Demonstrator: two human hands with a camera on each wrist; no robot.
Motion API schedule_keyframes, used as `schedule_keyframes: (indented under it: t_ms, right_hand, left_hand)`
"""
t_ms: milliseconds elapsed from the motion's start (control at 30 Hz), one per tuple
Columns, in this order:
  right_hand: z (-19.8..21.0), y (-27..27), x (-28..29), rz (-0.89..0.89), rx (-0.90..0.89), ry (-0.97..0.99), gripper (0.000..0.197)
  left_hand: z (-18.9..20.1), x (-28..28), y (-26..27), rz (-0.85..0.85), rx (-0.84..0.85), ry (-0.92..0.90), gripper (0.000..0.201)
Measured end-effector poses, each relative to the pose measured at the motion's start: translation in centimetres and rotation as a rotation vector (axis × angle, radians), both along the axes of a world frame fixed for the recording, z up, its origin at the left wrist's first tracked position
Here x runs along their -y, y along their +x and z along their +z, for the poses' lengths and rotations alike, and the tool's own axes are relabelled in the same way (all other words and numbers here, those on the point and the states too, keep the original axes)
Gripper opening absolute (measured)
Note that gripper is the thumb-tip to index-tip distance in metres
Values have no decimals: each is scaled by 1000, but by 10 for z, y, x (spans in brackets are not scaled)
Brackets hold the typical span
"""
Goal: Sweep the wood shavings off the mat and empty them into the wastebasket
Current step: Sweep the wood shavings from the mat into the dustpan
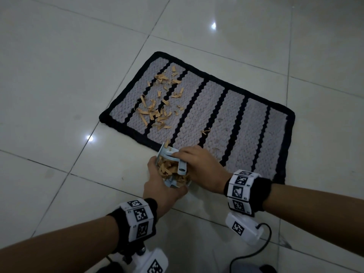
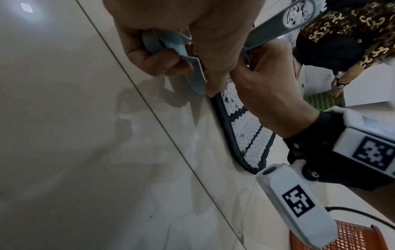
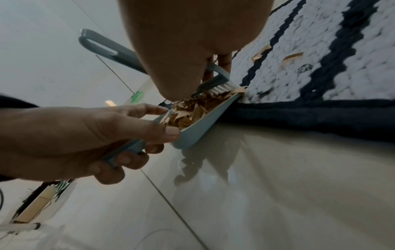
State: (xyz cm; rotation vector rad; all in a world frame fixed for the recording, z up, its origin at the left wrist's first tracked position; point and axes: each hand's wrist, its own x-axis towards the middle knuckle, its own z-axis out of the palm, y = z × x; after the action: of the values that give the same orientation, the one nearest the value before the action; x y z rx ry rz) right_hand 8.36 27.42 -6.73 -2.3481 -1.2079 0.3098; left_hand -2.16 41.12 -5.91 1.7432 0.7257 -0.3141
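Note:
A grey mat (image 1: 216, 119) with black stripes lies on the tiled floor, and tan wood shavings (image 1: 157, 107) are scattered over its left part. My left hand (image 1: 159, 186) grips the handle of a small light-blue dustpan (image 3: 200, 130), whose lip sits against the mat's near edge. The pan holds a heap of shavings (image 3: 192, 110). My right hand (image 1: 199, 166) grips a light-blue brush (image 1: 177, 156) over the pan. Its white bristles (image 3: 222, 88) are at the pan's lip. An orange mesh wastebasket (image 2: 342, 236) stands on the floor behind my right wrist.
Glossy tiles (image 1: 78, 75) surround the mat. In the left wrist view, a person in a patterned shirt (image 2: 352, 25) bends over a green mesh basket (image 2: 322, 101) beyond the mat. A black cable (image 1: 256, 251) trails on the floor below my right wrist.

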Motion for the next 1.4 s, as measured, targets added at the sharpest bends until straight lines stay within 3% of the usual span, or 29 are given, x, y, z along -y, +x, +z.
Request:
schedule_keyframes:
  t_ms: [267, 367, 467, 633, 733, 867, 1033, 1267, 1400]
  right_hand:
    - [10, 9, 6, -41, -117, 125, 25]
    - [15, 26, -1, -107, -83, 200, 20]
    - [18, 43, -9, -186, -96, 231, 27]
    - [14, 65, -15, 6, -97, 27, 21]
    - [15, 73, -5, 11, -157, -27, 15]
    - [23, 80, 9, 31, -240, -74, 23]
    - [28, 81, -6, 2, -189, 1, 39]
    - [28, 80, -16, 110, -195, -150, 13]
    - [42, 86, -6, 114, -266, -117, 33]
  left_hand:
    - [-3, -2, -1, -9, -7, -3, 120]
    - [-2, -2, -1, -18, -4, 0, 117]
    - [4, -2, -1, -14, -8, 8, 110]
    - [10, -2, -1, -13, -10, 13, 108]
    - [12, -3, -2, -12, -8, 11, 109]
    - [15, -3, -1, -10, -12, 15, 110]
    - [17, -2, 0, -22, -28, 34, 109]
    - [20, -1, 1, -33, -36, 42, 107]
    - [19, -3, 0, -53, -23, 57, 108]
